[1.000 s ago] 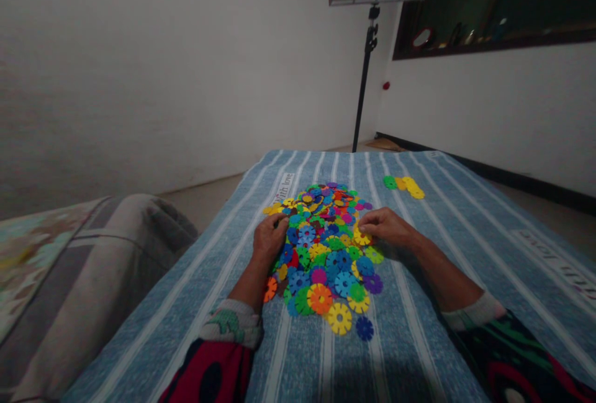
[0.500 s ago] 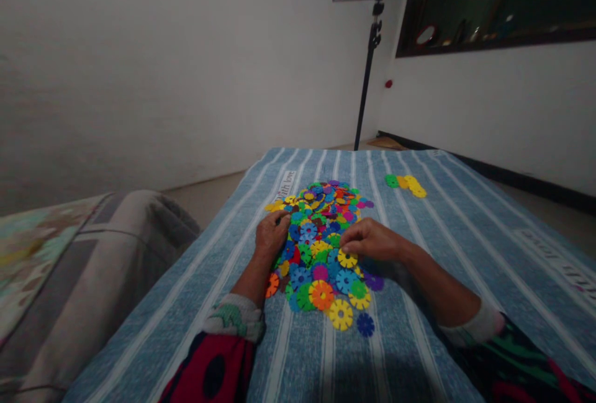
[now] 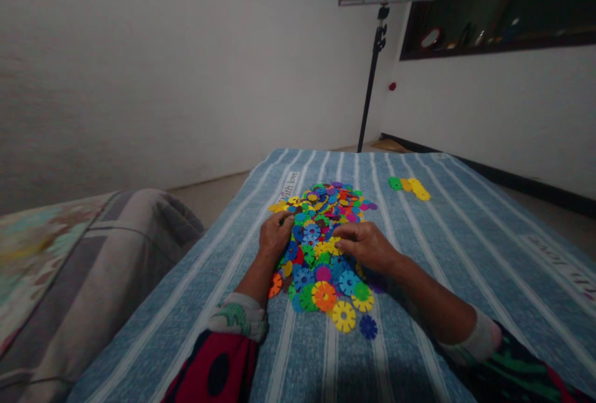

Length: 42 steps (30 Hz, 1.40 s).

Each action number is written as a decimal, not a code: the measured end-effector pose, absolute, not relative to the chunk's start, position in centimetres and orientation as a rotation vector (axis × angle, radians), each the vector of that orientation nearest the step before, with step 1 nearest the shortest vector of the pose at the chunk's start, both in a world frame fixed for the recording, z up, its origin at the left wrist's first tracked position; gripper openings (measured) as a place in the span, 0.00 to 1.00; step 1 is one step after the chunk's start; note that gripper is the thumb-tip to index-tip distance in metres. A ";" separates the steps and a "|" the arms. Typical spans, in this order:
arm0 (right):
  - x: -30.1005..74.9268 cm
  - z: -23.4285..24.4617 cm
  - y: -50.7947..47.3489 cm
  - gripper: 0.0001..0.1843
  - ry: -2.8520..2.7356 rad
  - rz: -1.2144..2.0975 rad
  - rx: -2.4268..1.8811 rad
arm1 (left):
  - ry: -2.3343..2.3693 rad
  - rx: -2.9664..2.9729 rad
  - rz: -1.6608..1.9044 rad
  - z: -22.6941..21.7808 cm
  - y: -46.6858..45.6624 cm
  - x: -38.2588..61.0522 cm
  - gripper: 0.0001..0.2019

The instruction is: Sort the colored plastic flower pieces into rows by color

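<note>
A heap of notched plastic flower discs (image 3: 321,266) in many colours lies on the striped blue cloth. My right hand (image 3: 367,244) is over the heap's right side, thumb and fingertips pinched on a yellow notched disc (image 3: 333,245). At the left edge of the heap rests my left hand (image 3: 274,234), its fingers curled together; what they hold, if anything, is hidden. Nearest to me lie a loose yellow disc (image 3: 343,317) and a dark blue disc (image 3: 368,327). An orange disc (image 3: 275,285) sits below my left hand.
A short row of green, orange and yellow discs (image 3: 410,186) lies apart at the far right of the cloth (image 3: 465,254). Beyond the table stands a lamp on a black pole (image 3: 369,92). A grey draped cover (image 3: 144,235) is at left.
My right hand has moved left and slightly away from me with the yellow disc, over the heap. My left hand stays at the heap's left edge. The view has shifted slightly.
</note>
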State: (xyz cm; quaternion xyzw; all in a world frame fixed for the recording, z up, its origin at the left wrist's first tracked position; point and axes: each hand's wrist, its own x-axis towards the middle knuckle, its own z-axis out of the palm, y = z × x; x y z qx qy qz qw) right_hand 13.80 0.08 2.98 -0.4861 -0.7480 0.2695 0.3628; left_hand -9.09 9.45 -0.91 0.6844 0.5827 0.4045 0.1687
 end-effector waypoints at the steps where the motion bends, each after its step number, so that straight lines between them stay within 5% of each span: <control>1: 13.7 2.8 0.1 0.09 -1.914 0.672 -1.263 | 1.657 1.947 1.148 -0.9 9.4 -9.1 0.18; 29: 12.5 1.5 0.2 0.10 -1.955 0.502 -1.203 | 1.663 1.964 1.148 -1.7 10.0 -9.3 0.18; 42: 11.7 1.7 0.6 0.03 -1.806 0.640 -1.295 | 1.675 1.970 1.131 -1.1 9.7 -9.0 0.19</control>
